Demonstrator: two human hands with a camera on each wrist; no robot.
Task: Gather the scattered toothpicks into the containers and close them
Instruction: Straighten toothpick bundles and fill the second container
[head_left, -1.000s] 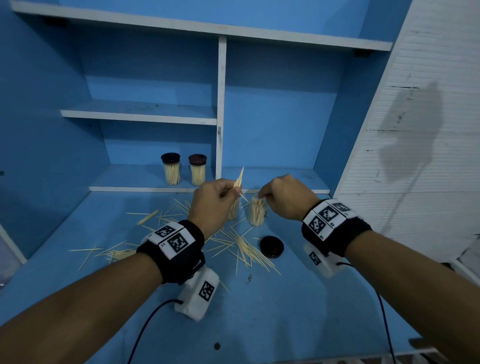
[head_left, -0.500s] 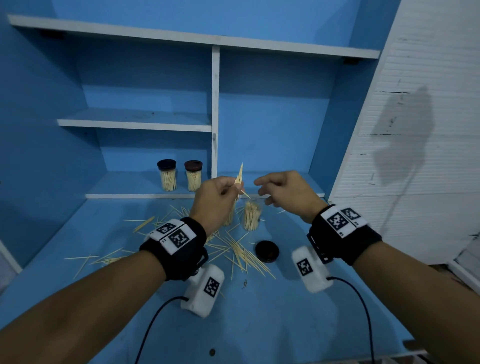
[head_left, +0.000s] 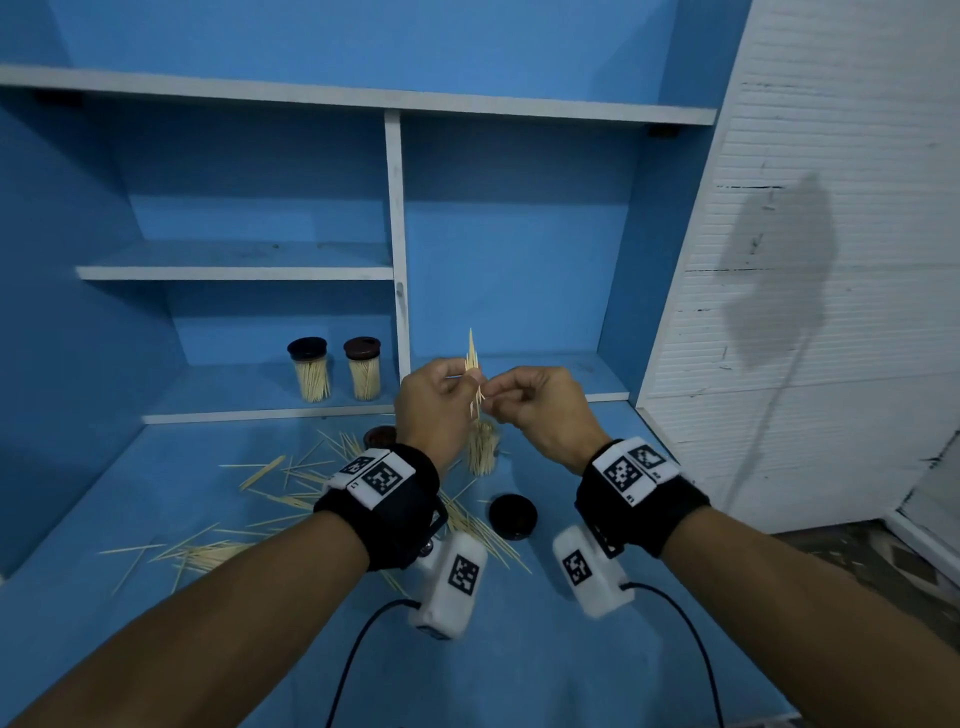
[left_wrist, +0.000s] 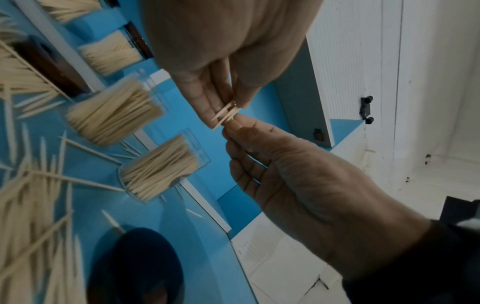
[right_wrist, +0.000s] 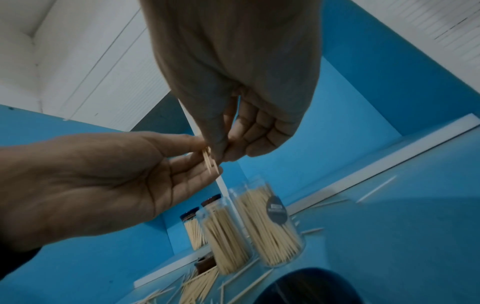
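Observation:
My left hand (head_left: 457, 382) holds a small bunch of toothpicks (head_left: 472, 364) upright in the air, pinched between thumb and fingers (left_wrist: 207, 107). My right hand (head_left: 493, 400) meets it from the right and pinches the lower ends of the same bunch (right_wrist: 207, 161). Directly below stand two open clear containers (left_wrist: 114, 111) (left_wrist: 161, 166), both packed with toothpicks; only one container (head_left: 483, 452) shows in the head view. Loose toothpicks (head_left: 291, 499) lie scattered over the blue table to the left. A dark lid (head_left: 511, 516) and a brown lid (head_left: 379, 435) lie on the table.
Two capped containers (head_left: 310, 370) (head_left: 363, 370) full of toothpicks stand on the low back shelf (head_left: 234, 415). A white upright divider (head_left: 397, 260) rises just behind my hands. A white panelled wall (head_left: 831, 312) closes the right side.
My right hand has lifted from the open container and come left to pinch the bunch in my left hand. Both hands now sit a little higher.

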